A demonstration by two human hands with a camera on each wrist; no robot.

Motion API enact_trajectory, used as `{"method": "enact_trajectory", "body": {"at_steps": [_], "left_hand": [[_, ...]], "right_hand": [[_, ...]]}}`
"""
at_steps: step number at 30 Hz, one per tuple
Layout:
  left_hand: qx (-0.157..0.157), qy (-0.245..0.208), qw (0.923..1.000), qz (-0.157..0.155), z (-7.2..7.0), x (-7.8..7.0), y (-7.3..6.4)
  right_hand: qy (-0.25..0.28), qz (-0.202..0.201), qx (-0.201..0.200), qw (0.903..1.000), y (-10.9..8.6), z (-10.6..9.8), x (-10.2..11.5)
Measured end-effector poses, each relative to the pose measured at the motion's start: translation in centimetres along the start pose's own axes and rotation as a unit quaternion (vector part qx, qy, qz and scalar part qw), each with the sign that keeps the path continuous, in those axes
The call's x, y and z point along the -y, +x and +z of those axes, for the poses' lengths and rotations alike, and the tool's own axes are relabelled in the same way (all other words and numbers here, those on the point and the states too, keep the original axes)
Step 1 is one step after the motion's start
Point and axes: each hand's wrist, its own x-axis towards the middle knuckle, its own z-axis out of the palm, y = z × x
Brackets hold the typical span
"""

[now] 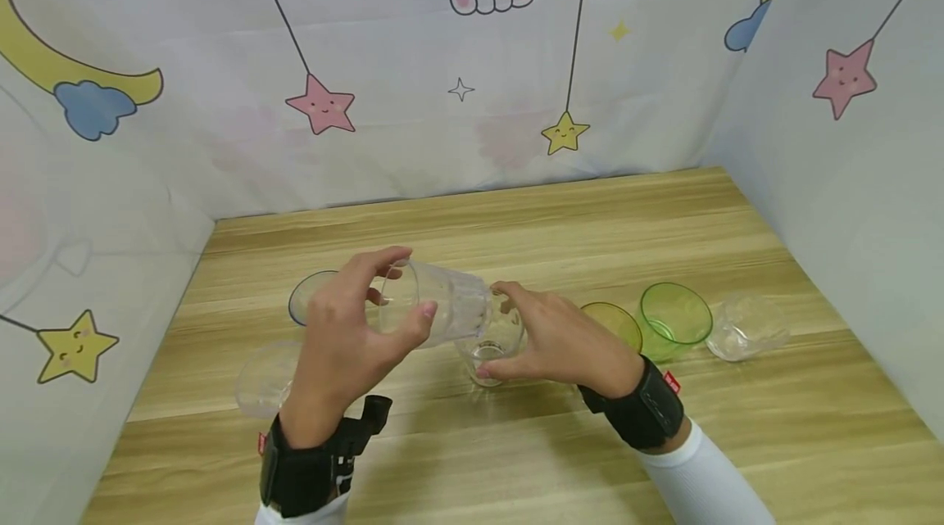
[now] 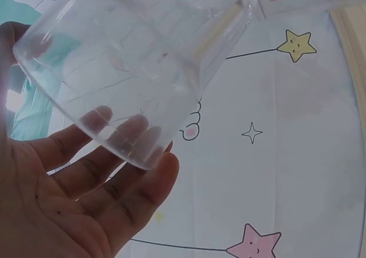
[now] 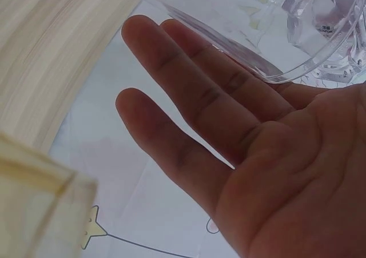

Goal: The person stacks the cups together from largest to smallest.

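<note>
My left hand (image 1: 354, 337) grips a clear cup (image 1: 442, 300) near its rim, thumb on the near side and fingers round the far side. That cup is tipped on its side in the air, with its mouth toward my left palm and its base pointing right. My right hand (image 1: 564, 337) holds a second clear cup (image 1: 497, 341) between thumb and forefinger, low over the wooden table. The tipped cup's base overlaps this second cup in the head view. In the right wrist view, several fingers (image 3: 200, 92) reach out straight, below the clear cup's rim.
At the left, a blue-rimmed cup (image 1: 298, 300) is partly behind my left hand, with a clear cup (image 1: 258, 382) nearer. On the right are a yellow cup (image 1: 615, 320), a green cup (image 1: 674, 320) and a clear cup (image 1: 748, 328). Printed cloth walls (image 1: 413, 156) surround the table (image 1: 472, 468).
</note>
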Motion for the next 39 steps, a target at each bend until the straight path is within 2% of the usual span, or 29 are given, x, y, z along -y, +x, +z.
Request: {"method": "enact_trajectory", "body": {"at_steps": [4,13,22,28,39], "left_hand": [[-0.014,-0.009,0.9998,0.008,0.5,-0.2,0.2],[-0.014,-0.028,0.9985,0.046,2.1,-1.0,0.0],[0.008,-0.02,0.9978,0.063,3.5,-1.7,0.1],[0.021,-0.026,0.9972,0.068,3.8,-1.8,0.1],[0.036,-0.009,0.9963,0.078,4.6,-2.0,0.2]], "right_hand": [[-0.001,-0.014,-0.007,0.9999,0.0,0.0,-0.1],[0.002,-0.015,-0.009,0.9998,-0.1,0.3,-0.4],[-0.006,-0.021,-0.023,0.9995,0.0,0.3,-0.3],[-0.016,-0.03,-0.034,0.9988,0.1,0.5,-0.2],[-0.016,-0.052,-0.041,0.9977,0.1,0.6,-0.2]]}}
